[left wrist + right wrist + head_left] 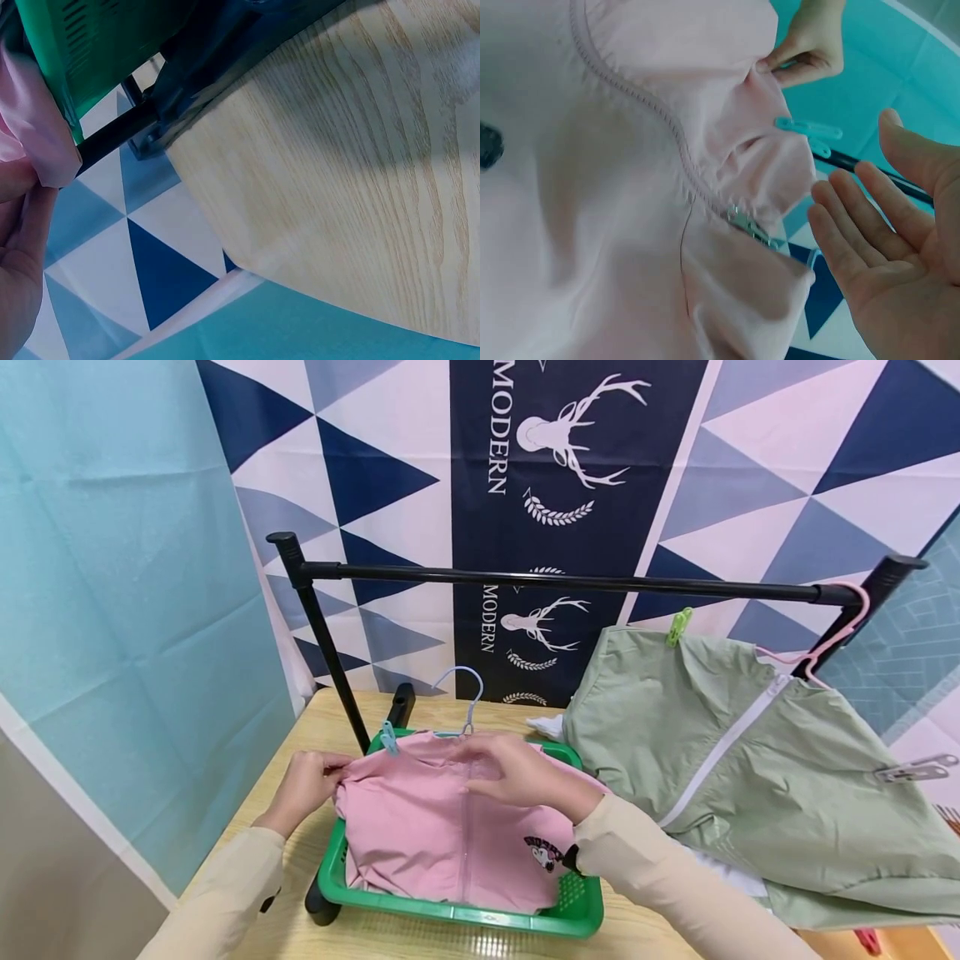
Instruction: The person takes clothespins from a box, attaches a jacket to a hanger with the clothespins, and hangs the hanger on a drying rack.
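Observation:
A pink zip-up jacket [420, 827] lies over a green basket [540, 925], its front facing up and a small dark print on one side. A blue clothespin [388, 737] clips its shoulder, and a light blue hanger [469, 725] rises hook-up from the neck. My left hand [303, 789] pinches the shoulder edge between thumb and fingers, as the left wrist view also shows. Over the neckline hovers my right hand [517, 768], beside the hanger hook. Its fingers are extended and apart from the cloth in the right wrist view, close to the zipper pull [748, 225].
Behind the basket stands a black clothes rack [510, 578] on the wooden table [360, 714]. A green jacket [810, 793] hangs at its right end from a pink hanger [813, 656], with a lime clothespin [678, 627] clipped on. Patterned cloth backs the scene.

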A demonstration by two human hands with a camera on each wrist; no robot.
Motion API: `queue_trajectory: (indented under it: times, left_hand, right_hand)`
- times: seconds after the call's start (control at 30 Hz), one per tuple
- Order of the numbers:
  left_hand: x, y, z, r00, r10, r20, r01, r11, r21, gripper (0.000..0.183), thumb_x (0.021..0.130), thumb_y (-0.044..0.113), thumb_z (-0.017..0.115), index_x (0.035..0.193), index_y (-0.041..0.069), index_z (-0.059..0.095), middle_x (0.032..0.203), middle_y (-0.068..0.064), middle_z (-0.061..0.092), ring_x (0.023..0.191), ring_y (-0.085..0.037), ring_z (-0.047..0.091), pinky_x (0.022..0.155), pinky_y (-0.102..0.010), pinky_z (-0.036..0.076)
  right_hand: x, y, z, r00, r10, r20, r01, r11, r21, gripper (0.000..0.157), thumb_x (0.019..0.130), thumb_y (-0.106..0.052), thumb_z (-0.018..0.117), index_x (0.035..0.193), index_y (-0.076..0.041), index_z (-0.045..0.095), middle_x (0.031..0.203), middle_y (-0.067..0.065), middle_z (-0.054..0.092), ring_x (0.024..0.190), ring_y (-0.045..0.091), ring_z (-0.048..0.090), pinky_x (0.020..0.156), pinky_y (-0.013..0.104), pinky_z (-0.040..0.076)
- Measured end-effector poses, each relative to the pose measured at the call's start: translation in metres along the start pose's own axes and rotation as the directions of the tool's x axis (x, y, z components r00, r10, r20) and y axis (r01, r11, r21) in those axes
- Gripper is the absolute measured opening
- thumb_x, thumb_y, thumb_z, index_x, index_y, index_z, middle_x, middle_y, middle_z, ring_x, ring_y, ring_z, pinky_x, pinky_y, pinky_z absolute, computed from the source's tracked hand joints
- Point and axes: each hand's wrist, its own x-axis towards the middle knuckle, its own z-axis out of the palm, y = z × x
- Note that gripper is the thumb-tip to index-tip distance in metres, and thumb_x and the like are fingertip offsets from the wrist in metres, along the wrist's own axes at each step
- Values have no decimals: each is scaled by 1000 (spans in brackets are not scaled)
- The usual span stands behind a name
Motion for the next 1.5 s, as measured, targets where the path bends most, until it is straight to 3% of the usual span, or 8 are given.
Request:
queue_trajectory:
  times: [0.37,0.57,0.93,1.37,1.5]
  left_hand:
    - [0,0,-1,1000,11,7,-11,1000,0,17,80,-7,68,94,-1,77,91,-19,75,84,-33,72,74,-44,60]
    - [0,1,-1,1000,7,3,-7,1000,-5,17,80,-7,69,94,0,77,91,-18,75,84,-33,72,74,-44,60]
    - [0,0,0,1000,-3,5,3,1000,-14,17,81,-7,68,94,-1,76,92,-19,75,84,-33,72,74,-44,60]
    - [0,-1,1,1000,-4,4,4,1000,-19,17,81,-7,69,95,-1,76,92,-19,75,85,-33,72,74,-44,60]
    - [-1,0,0,1000,-9,15,9,1000,-14,17,81,-7,68,96,-1,76,93,-20,75,85,-34,72,74,-44,60]
  right_hand:
    - [-20,8,-20,998,1,56,2,998,-61,32,82,-14,74,113,-6,69,110,4,72,106,20,67,94,36,54]
    - [-34,14,-30,997,24,78,-18,997,-76,30,82,-15,74,110,-4,69,106,6,73,97,22,68,84,34,57]
    - [-66,30,-47,1000,-25,12,26,991,-129,27,80,-12,76,104,-2,71,98,8,74,89,20,70,79,34,58]
    - [-103,37,-68,990,138,26,-133,979,-156,25,82,-15,75,105,-6,71,97,3,73,87,17,68,75,28,57]
    - [-115,37,-77,990,138,32,-131,979,-153,23,82,-12,74,104,-7,71,99,3,73,88,19,69,77,31,58]
